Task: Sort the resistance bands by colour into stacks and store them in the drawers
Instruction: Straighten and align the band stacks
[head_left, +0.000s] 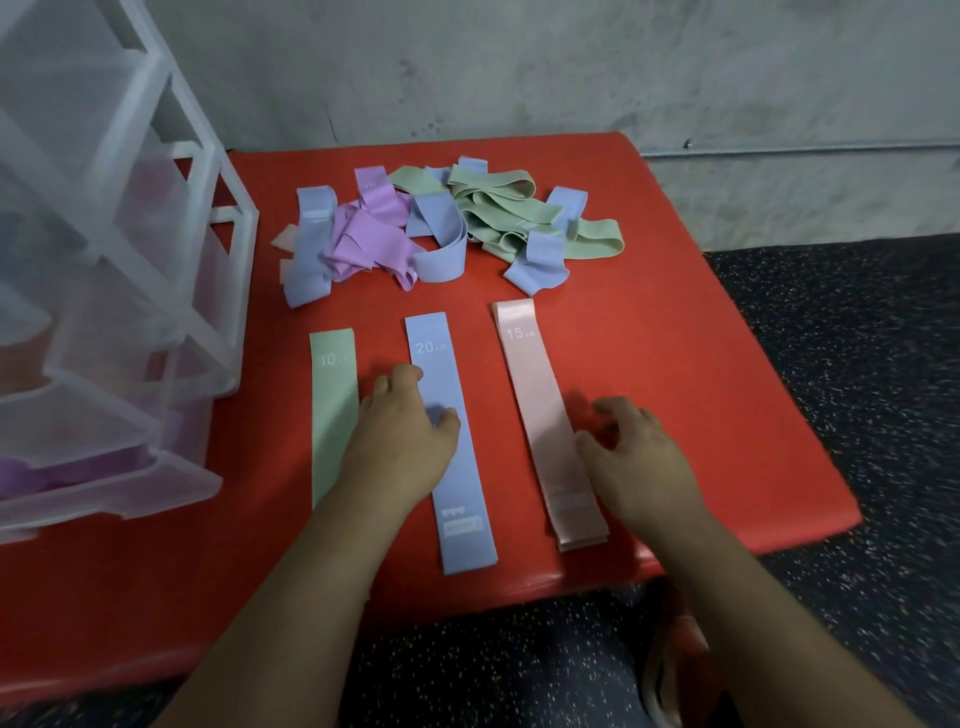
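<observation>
Head view: the sorting step is in hand, left hand resting loose-fingered on the flat blue fabric band, right hand relaxed and empty beside the flat pink fabric band at 3 o'clock; the next move likely needs a pick from the tangled band pile at 12 o'clock.

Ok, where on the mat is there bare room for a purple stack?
The widest bare patch lies right of the pink band, out to the red mat's right edge, beyond the right hand. A second runs left of the green band, up to the drawer unit. It is crowded at the tangled pile at the back, and where the left hand rests on the blue band.
</observation>
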